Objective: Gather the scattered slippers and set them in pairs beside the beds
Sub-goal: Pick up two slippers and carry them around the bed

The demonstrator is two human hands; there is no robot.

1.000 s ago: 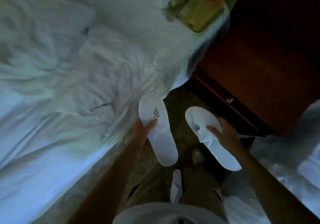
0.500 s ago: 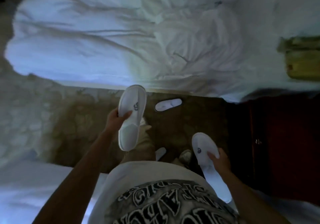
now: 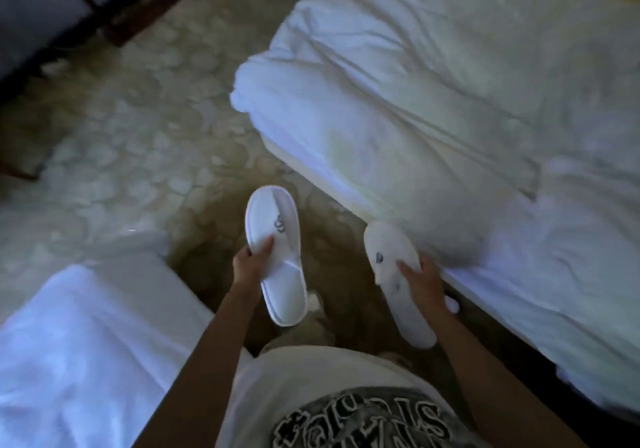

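A white slipper (image 3: 277,257) is held up by the left hand (image 3: 250,265), with the thumb pressed on its top. A second white slipper (image 3: 398,283) is held by the right hand (image 3: 423,283), just beside the edge of a bed (image 3: 433,101) with crumpled white sheets. A small dark logo is seen on each slipper. Another white bed (image 3: 76,343) is seen at the lower left. A patterned carpet (image 3: 138,129) lies between the beds. A white shirt (image 3: 329,395) with black print is seen at the bottom.
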